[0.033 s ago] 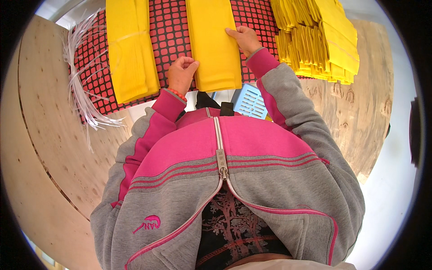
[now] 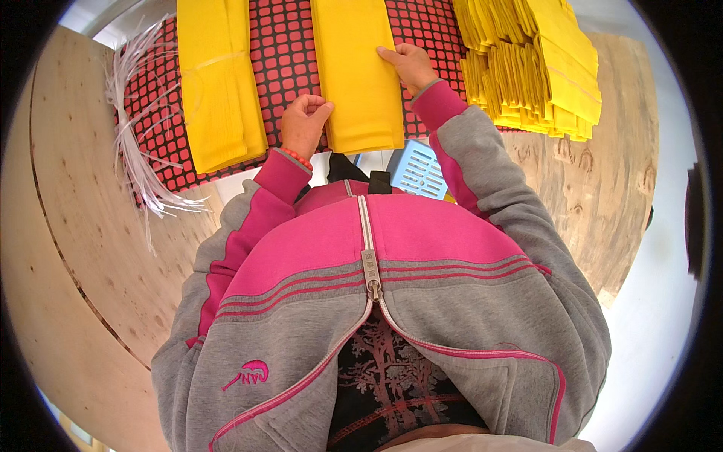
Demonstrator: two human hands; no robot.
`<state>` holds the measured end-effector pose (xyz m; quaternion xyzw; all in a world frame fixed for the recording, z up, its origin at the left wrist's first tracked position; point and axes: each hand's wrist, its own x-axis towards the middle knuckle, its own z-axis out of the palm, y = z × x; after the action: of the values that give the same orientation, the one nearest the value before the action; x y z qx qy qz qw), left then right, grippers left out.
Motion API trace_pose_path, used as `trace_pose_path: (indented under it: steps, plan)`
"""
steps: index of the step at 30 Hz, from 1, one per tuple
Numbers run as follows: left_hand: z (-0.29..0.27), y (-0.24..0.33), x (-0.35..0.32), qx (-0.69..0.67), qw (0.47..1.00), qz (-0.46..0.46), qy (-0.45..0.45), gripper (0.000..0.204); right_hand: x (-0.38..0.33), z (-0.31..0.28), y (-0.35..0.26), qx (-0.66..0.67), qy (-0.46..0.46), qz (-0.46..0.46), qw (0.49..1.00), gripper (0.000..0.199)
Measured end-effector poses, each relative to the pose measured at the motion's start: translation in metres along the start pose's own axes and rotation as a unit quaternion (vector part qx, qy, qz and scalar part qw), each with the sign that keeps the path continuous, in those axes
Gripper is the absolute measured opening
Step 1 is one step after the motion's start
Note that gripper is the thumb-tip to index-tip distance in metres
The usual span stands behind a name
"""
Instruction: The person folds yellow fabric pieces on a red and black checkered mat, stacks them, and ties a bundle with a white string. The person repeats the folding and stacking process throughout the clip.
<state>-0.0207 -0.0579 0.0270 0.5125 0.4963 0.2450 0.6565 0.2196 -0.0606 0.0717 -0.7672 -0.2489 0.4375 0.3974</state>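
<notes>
Nothing visible has moved since the earlier frame: both hands and all the yellow fabric keep the same places. Through the head camera, a flat, folded stack of bright yellow fabric point(image 2: 360, 83) lies at twelve o'clock, on a worktop point(image 2: 282, 45) covered in red-and-black patterned cloth. The person's left hand point(image 2: 303, 124) is at eleven o'clock, its thumb and index finger close together at the stack's left edge; whether these fingers pinch any fabric cannot be told. Between twelve and one, the right hand point(image 2: 414, 69) touches the right edge, one digit over the top face and the others curled beside it; whether they clamp from below is hidden.

Between ten and eleven o'clock lies a long, folded yellow fabric bundle point(image 2: 218, 98), crossed by a pale thin band. Loose white plastic-looking strips point(image 2: 129, 143) spill over the cloth at ten. Toward two, a tall pile of folded yellow fabric point(image 2: 561, 68) shows many layered edges. A light-blue slotted plastic container point(image 2: 419, 170) sits between one and two, below the worktop's near edge. Red beads point(image 2: 295, 158) circle the left wrist, and a pink-and-grey zipped jacket point(image 2: 301, 241) fills the view toward six.
</notes>
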Motion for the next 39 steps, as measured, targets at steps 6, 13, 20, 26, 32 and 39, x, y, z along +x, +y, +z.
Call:
trace_pose_path:
  steps: [6, 13, 20, 26, 32, 39]
  plan:
    - [0.0, -0.003, 0.001, 0.021, 1.0, 0.0, -0.011, 0.021, 0.003, 0.002, 0.006, -0.033, 0.016, -0.029, 0.999, 0.027]
    - [0.001, 0.018, -0.008, 0.171, 0.966, 0.176, 0.076, 0.025, -0.008, -0.015, 0.004, -0.327, 0.097, -0.192, 0.92, 0.036]
    - [0.022, 0.063, -0.017, 0.464, 0.775, 0.428, -0.018, 0.053, -0.089, -0.049, -0.031, -0.196, 0.062, -0.251, 0.946, 0.023]
    - [0.034, 0.06, -0.011, 0.551, 0.74, 0.374, -0.095, 0.056, -0.138, -0.156, -0.058, -0.048, 0.133, -0.3, 0.943, 0.024]
    - [0.039, 0.062, -0.01, 0.584, 0.716, 0.372, -0.091, 0.056, -0.155, -0.311, -0.04, 0.23, 0.291, -0.116, 0.921, 0.024]
    - [0.041, 0.061, -0.011, 0.594, 0.712, 0.363, -0.094, 0.056, -0.127, -0.388, -0.005, 0.329, 0.249, 0.028, 0.91, 0.026]
